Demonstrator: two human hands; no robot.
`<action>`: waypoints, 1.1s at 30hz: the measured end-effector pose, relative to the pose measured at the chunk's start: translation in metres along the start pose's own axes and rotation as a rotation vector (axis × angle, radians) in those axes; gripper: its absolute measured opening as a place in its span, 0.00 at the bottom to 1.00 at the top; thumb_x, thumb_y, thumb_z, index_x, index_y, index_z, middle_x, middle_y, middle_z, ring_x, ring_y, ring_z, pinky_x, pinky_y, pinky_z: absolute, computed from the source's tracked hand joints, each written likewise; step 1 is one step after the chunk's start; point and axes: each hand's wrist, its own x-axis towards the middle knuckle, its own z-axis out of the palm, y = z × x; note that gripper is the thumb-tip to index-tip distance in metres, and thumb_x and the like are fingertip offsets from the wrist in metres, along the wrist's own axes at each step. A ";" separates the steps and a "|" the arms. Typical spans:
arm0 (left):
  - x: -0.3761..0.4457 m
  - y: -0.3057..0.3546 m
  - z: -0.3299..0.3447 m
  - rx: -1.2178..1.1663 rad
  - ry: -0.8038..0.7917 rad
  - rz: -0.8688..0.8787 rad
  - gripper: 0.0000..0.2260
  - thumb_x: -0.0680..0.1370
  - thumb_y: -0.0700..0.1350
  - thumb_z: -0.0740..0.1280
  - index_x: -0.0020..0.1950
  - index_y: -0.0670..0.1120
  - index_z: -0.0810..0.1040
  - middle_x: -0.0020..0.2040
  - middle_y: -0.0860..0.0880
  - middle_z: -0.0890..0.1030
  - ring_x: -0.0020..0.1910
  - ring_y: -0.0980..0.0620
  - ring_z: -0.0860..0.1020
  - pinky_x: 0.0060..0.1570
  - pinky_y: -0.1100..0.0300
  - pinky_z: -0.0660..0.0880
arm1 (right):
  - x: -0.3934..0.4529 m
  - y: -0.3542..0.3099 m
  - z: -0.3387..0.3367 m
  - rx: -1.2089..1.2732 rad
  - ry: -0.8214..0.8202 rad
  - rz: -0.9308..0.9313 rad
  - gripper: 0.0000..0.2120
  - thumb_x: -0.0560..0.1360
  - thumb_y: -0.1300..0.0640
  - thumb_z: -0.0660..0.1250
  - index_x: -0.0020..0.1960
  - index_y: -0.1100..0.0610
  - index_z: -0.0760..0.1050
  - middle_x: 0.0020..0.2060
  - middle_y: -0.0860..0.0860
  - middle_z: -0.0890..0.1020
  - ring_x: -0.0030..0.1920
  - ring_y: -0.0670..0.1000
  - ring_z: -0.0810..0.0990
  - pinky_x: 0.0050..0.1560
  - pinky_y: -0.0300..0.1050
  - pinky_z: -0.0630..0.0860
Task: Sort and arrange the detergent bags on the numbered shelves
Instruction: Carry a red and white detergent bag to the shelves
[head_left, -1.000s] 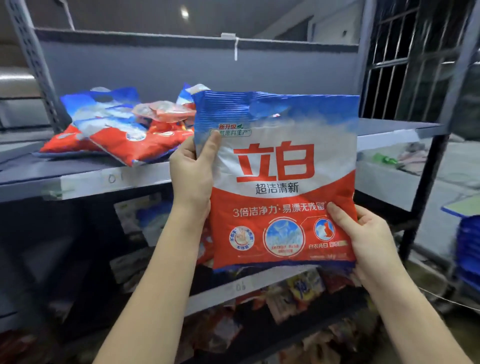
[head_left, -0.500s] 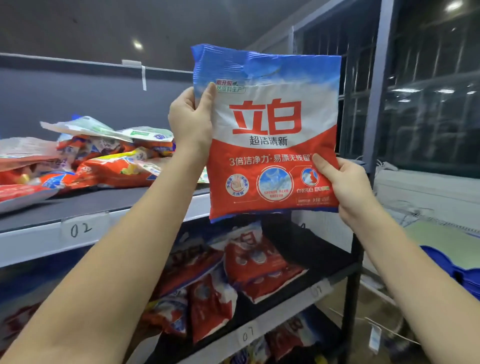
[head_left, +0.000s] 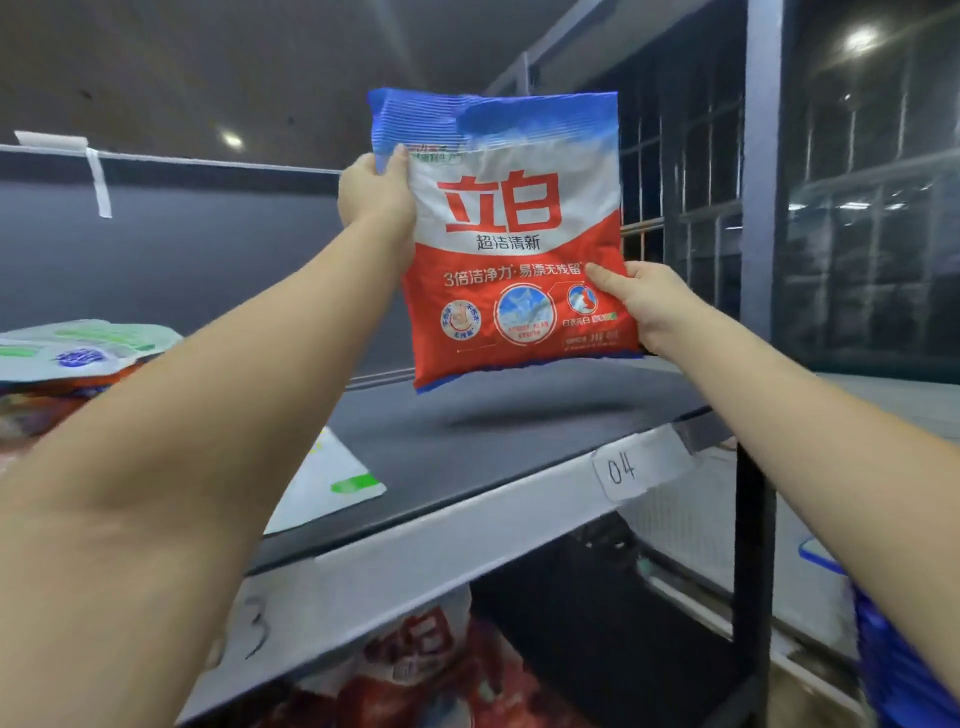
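- Two hands hold one detergent bag (head_left: 514, 234) upright, print facing the camera, above the dark shelf (head_left: 519, 441) by the label "04" (head_left: 622, 466).
- Left hand (head_left: 376, 189) grips the bag's upper left edge, thumb on the front.
- Right hand (head_left: 649, 301) pinches the lower right edge.
- Bag's bottom edge is clear of the shelf surface; shadow beneath.
- More bags (head_left: 78, 348) lie at far left.

The shelf (head_left: 519, 447) above the label 04 (head_left: 621, 466) lies bare from its front edge to its back — open passage beneath the held detergent bag (head_left: 519, 244). Toward the left end, a white bag (head_left: 322, 483) and piled bags (head_left: 78, 353) block — an upright post (head_left: 761, 166) bounds the right.
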 end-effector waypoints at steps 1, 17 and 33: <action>0.008 -0.007 0.012 -0.022 0.005 -0.055 0.09 0.79 0.48 0.64 0.40 0.47 0.76 0.42 0.50 0.80 0.46 0.49 0.80 0.53 0.54 0.78 | 0.018 0.005 -0.003 -0.008 -0.015 0.024 0.14 0.76 0.54 0.66 0.57 0.61 0.72 0.43 0.53 0.81 0.38 0.50 0.81 0.28 0.40 0.78; 0.081 -0.120 0.108 0.255 0.227 -0.207 0.10 0.79 0.49 0.64 0.41 0.46 0.75 0.46 0.47 0.79 0.44 0.48 0.79 0.47 0.56 0.77 | 0.237 0.080 -0.017 -0.215 -0.279 0.311 0.17 0.76 0.61 0.66 0.63 0.64 0.70 0.55 0.57 0.79 0.58 0.58 0.78 0.55 0.53 0.75; 0.118 -0.177 0.109 0.383 0.243 -0.226 0.09 0.79 0.51 0.64 0.41 0.49 0.76 0.48 0.48 0.82 0.46 0.48 0.81 0.50 0.52 0.79 | 0.311 0.120 0.011 -0.446 -0.363 0.295 0.17 0.74 0.61 0.69 0.59 0.65 0.70 0.52 0.59 0.79 0.50 0.57 0.78 0.48 0.49 0.76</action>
